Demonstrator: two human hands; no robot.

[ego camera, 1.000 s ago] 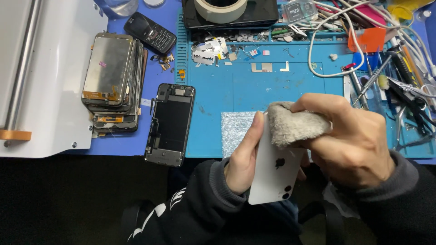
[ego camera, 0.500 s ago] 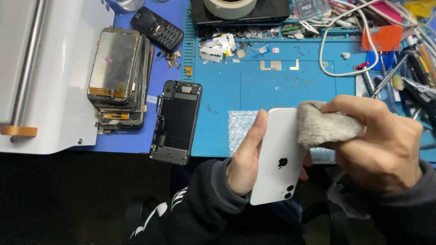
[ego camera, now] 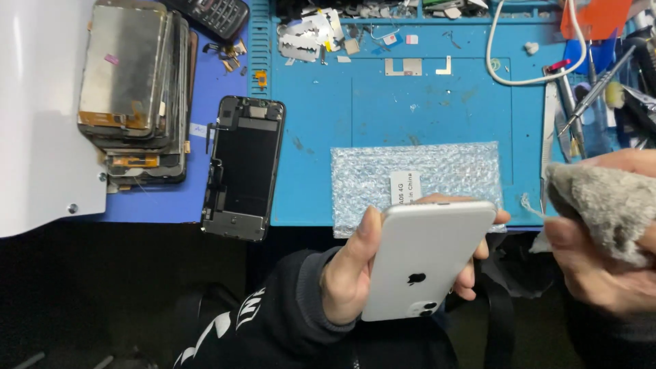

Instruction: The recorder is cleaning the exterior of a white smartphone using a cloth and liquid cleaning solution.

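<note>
Cloth point(ego camera: 605, 208) lifted off phone point(ego camera: 424, 263), right hand point(ego camera: 608, 266) cropped

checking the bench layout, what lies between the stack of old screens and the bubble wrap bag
In the head view, a black phone frame lies between the stack of screens and the bubble wrap bag, partly on the blue mat.

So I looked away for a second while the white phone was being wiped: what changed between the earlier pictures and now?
The right hand has lifted the grey cloth off the white phone and drawn it away to the right; the cloth no longer touches it. The left hand grips the phone as before, back side up. The opened black phone frame and the stack of screens lie unmoved on the blue mat.
</note>
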